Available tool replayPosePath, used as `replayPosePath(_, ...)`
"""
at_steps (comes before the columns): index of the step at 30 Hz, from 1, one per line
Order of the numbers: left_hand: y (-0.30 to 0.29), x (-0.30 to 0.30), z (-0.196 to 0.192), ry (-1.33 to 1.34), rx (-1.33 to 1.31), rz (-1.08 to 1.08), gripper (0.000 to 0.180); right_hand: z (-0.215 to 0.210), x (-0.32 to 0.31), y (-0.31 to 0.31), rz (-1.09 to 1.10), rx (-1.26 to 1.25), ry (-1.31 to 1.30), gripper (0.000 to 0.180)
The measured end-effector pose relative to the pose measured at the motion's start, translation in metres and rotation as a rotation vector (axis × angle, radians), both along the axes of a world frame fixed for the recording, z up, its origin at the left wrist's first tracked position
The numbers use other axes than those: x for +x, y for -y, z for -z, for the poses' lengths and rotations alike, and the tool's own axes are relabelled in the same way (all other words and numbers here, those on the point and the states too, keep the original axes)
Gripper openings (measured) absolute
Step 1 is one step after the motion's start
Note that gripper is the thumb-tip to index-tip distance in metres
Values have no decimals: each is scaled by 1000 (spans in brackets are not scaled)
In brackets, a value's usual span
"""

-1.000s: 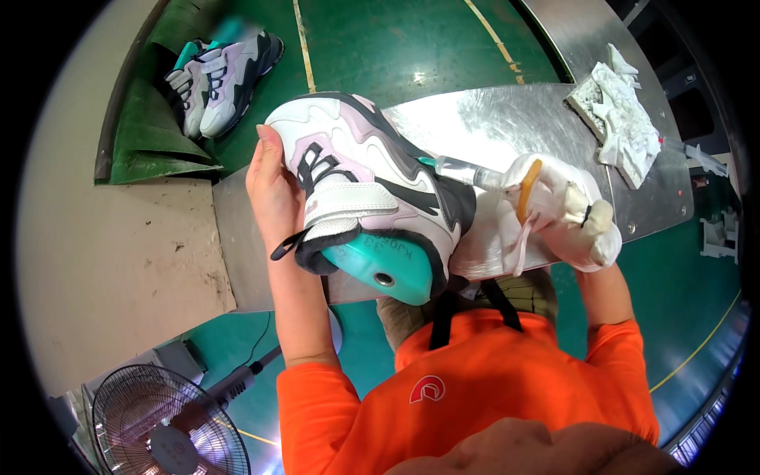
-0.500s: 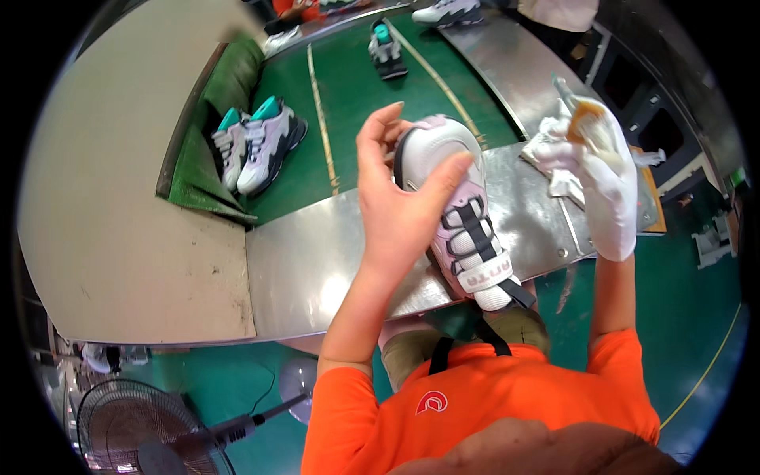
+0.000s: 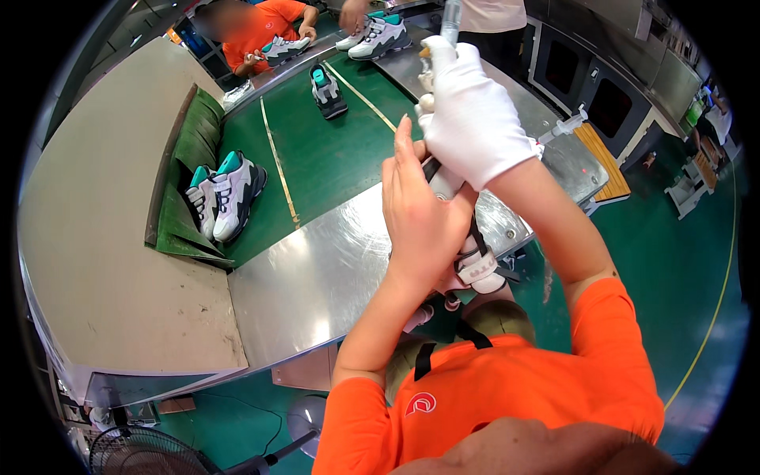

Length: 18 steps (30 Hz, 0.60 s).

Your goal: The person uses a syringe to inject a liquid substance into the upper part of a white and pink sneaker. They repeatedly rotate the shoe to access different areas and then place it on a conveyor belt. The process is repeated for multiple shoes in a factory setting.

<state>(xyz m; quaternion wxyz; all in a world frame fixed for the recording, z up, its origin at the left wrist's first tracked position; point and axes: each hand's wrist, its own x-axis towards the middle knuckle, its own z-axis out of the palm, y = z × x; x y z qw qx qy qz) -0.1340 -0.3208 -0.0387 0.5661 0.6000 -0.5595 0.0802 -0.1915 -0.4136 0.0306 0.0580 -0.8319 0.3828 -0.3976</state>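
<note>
The person in the orange shirt holds a white sneaker [image 3: 475, 265] up over the near edge of the steel desk [image 3: 317, 269], close to the chest. The bare left hand [image 3: 419, 218] is wrapped round the shoe from its left side, fingers pointing upward and gripping it, so most of the upper is hidden behind the palm; only the strapped part with its dark trim shows below the wrist. The right hand [image 3: 475, 119], in a white cotton glove, is closed around something slim and pale that pokes out above the fist (a tube or applicator, too blurred to tell which), and it sits just above the left hand, touching or nearly touching the top of the shoe.

Beyond the desk runs a green conveyor belt [image 3: 317, 150] with yellow lines along it. A pair of white and teal sneakers [image 3: 224, 194] lies at its left edge against a folded green mat [image 3: 186, 186], and a single sneaker [image 3: 327, 91] stands alone further up the belt. At the far end another pair of sneakers [image 3: 376, 33] rests near a second worker in orange [image 3: 257, 28], who has a shoe in hand. A syringe-like dispenser [image 3: 564, 127] lies at the right corner of the steel surface. Low down at the left, a floor fan [image 3: 134, 455] shows under the desk edge.
</note>
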Motion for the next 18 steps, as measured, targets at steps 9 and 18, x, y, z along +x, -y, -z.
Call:
replayPosePath(9, 4, 34, -8, 59, 54, 149, 59, 23, -37, 37, -335, 345, 529, 63)
replayPosePath(18, 5, 71, -23, -414, 297, 394, 53, 81, -76, 27, -426, 738, 667, 70)
